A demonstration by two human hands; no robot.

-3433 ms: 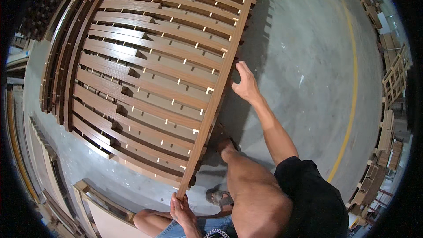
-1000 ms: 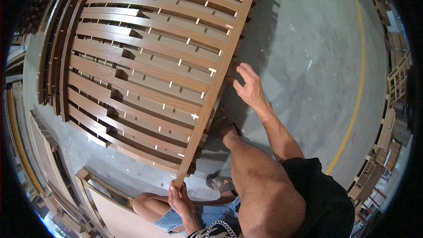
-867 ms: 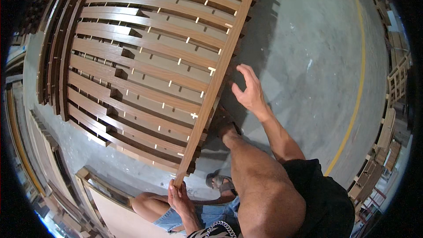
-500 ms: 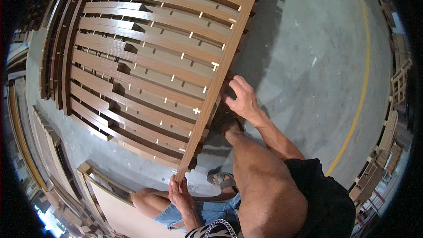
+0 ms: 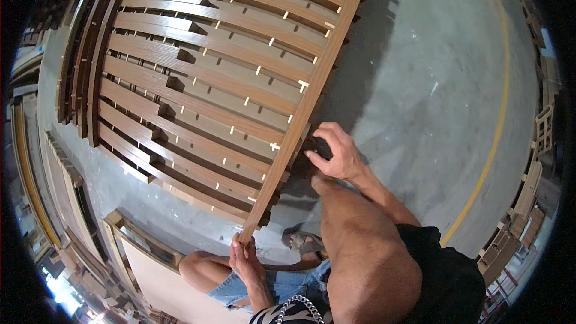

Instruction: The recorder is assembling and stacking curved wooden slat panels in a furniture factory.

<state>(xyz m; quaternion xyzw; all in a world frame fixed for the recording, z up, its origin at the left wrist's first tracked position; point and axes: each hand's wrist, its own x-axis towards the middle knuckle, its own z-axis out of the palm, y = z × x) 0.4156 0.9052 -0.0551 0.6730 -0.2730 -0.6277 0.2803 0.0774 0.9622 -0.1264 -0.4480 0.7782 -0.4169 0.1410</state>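
Note:
A long brown wooden rail [image 5: 298, 121] slants across the near right end of a big stack of brown wood slats [image 5: 234, 87]. My left hand [image 5: 246, 259] holds the rail's near end, its fingers wrapped round the wood. Beside the rail's right edge is my right hand [image 5: 339, 155], thumb and fingers curved but apart, with nothing seen between them. Its fingertips point toward the shadowed side of the stack, and I cannot tell whether they touch it. Short pale pegs stick out along the slats, and a pale cross-shaped piece [image 5: 275, 146] sits against the rail.
Darker rails [image 5: 94, 84] stand along the stack's left side. A pale panel [image 5: 162, 282] and a wooden frame [image 5: 114, 228] lie at lower left. Bare legs, one knee [image 5: 372, 282] large, are below the rail. A yellow line [image 5: 501, 108] curves over the grey floor; pallets [image 5: 543, 132] line the far right.
My right hand has moved down along the rail toward me, its fingers spreading a little. The left hand keeps its hold on the rail's end. The view has shifted slightly.

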